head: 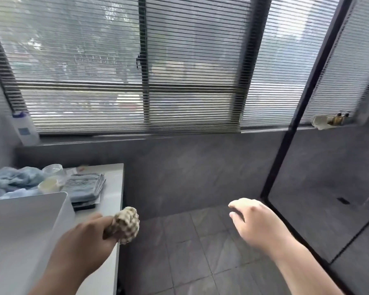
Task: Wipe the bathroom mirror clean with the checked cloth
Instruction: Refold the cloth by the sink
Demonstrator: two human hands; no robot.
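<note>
My left hand (pixel 87 235) grips the checked cloth (pixel 127 224), a beige and white bundle bunched into a ball that sticks out past my fingers, just over the right edge of the white counter (pixel 113 194). My right hand (pixel 251 220) hovers over the grey floor tiles with fingers loosely spread and holds nothing. No mirror is in view; the view faces a window with slatted blinds (pixel 126 71).
A white basin (pixel 26 220) sits on the counter at lower left, with blue towels (pixel 13 179), two plastic cups (pixel 51 177) and folded cloths (pixel 83 186) behind it. A white bottle (pixel 26 128) stands on the sill. A black-framed glass shower screen (pixel 285 135) stands at right.
</note>
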